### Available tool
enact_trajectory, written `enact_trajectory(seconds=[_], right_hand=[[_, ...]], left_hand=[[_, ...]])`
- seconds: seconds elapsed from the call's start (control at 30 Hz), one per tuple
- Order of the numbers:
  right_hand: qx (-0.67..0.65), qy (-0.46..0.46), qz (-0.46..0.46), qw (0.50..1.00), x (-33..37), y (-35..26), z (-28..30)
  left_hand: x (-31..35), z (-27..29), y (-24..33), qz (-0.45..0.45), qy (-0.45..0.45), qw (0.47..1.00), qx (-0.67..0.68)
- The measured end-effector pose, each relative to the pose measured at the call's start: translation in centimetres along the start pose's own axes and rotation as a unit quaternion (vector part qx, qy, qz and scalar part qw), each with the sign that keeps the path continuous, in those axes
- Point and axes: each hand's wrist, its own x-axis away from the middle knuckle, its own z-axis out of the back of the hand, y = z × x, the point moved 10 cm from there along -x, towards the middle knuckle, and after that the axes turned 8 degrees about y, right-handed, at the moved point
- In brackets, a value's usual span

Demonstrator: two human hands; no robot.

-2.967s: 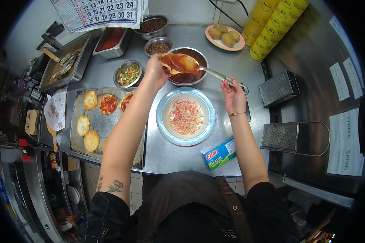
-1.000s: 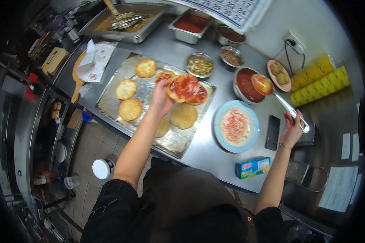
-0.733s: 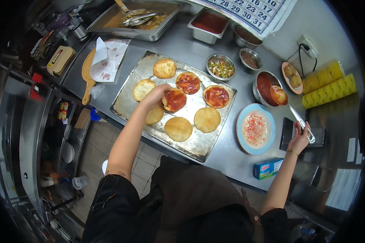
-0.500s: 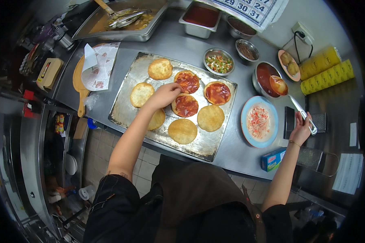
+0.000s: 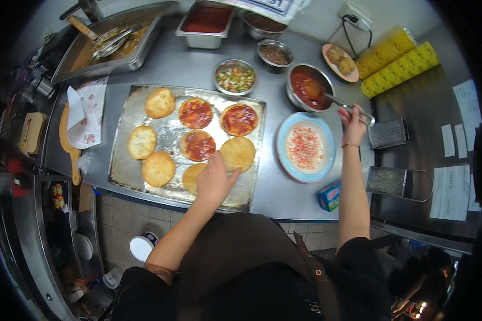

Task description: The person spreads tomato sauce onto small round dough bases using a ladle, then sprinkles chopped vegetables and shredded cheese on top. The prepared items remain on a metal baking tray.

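Observation:
My right hand (image 5: pixel 351 125) grips the handle of a ladle (image 5: pixel 334 98), whose scoop lies in red sauce inside a steel bowl (image 5: pixel 328 83). Over a worn metal baking tray (image 5: pixel 168 96), my left hand (image 5: pixel 217 179) has thumb and fingers apart at the near-left edge of a plain round flatbread (image 5: pixel 238 152); whether it touches is hard to tell. It partly covers another plain flatbread (image 5: pixel 191 179). Three rounds carry red sauce: one at the back (image 5: pixel 195 113), one at the right (image 5: pixel 239 119) and one in the middle (image 5: pixel 198 145). Several plain rounds lie on the left.
Right of the tray stands a blue-rimmed plate (image 5: pixel 281 147) with chopped red-and-white bits. Behind are a bowl of diced vegetables (image 5: pixel 235 77), a bowl of brown filling (image 5: pixel 275 54) and a sauce pan (image 5: pixel 204 40). Graters (image 5: pixel 388 132), a small blue box (image 5: pixel 329 196) and yellow rolls (image 5: pixel 399 69) sit rightward.
My left hand has moved from the sauced rounds toward the tray's near right. The ladle's scoop has gone down from above the bowl's rim into the sauce. The whole view has swung rightward.

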Motion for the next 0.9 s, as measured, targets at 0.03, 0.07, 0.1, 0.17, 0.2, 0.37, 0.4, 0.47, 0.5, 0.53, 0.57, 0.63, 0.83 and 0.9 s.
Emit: enact_trajectory(seconds=[0.03, 0.07, 0.1, 0.17, 0.2, 0.37, 0.4, 0.47, 0.5, 0.53, 0.57, 0.63, 0.83, 0.9], right_hand=[[-0.02, 0.003, -0.024, 1.0, -0.2, 1.0, 0.9], [-0.042, 0.0, -0.052, 0.998, -0.1, 2.1, 1.0], [-0.066, -0.004, -0.082, 0.994, 0.1, 2.9, 0.9], [-0.087, 0.02, -0.13, 0.987, 0.4, 4.0, 1.9], [-0.099, 0.033, -0.155, 0.982, 0.4, 4.6, 2.2], [-0.156, 0.036, -0.197, 0.967, -1.0, 5.1, 3.2], [-0.16, 0.033, -0.196, 0.967, -1.4, 4.9, 3.3], [-0.157, 0.017, -0.158, 0.975, -2.2, 3.6, 3.3], [-0.155, 0.009, -0.142, 0.978, -2.4, 2.9, 3.1], [-0.144, 0.001, -0.13, 0.981, -2.5, 2.0, 3.0], [-0.15, -0.004, -0.131, 0.98, -2.7, 1.9, 2.9], [-0.163, -0.013, -0.135, 0.977, -3.1, 1.8, 3.0], [-0.171, -0.036, -0.123, 0.977, -3.7, 1.4, 3.3], [-0.181, -0.046, -0.118, 0.975, -3.8, 1.0, 3.0]], left_hand=[[-0.1, -0.2, 0.5, 0.001, 0.009, 1.0, -0.005], [-0.1, -0.2, 0.6, 0.008, 0.02, 1.0, -0.014], [-0.1, -0.3, 0.9, 0.018, 0.032, 0.999, -0.025], [-0.2, -0.9, 1.2, 0.067, 0.027, 0.997, -0.002], [-0.1, -1.3, 1.2, 0.087, 0.04, 0.995, 0.01], [0.2, -2.4, 1.2, 0.14, 0.111, 0.984, 0.027], [0.1, -2.6, 1.3, 0.148, 0.113, 0.982, 0.034], [0.1, -2.8, 1.1, 0.146, 0.145, 0.977, 0.055], [0.0, -3.0, 1.0, 0.157, 0.136, 0.976, 0.065], [0.0, -3.2, 1.0, 0.168, 0.127, 0.975, 0.074], [0.0, -3.1, 0.9, 0.178, 0.121, 0.973, 0.082], [0.4, -3.2, 0.5, 0.185, 0.128, 0.971, 0.078], [0.7, -1.9, 2.5, 0.126, 0.13, 0.983, 0.022], [-0.7, -1.8, 3.8, 0.105, 0.107, 0.989, 0.006]])
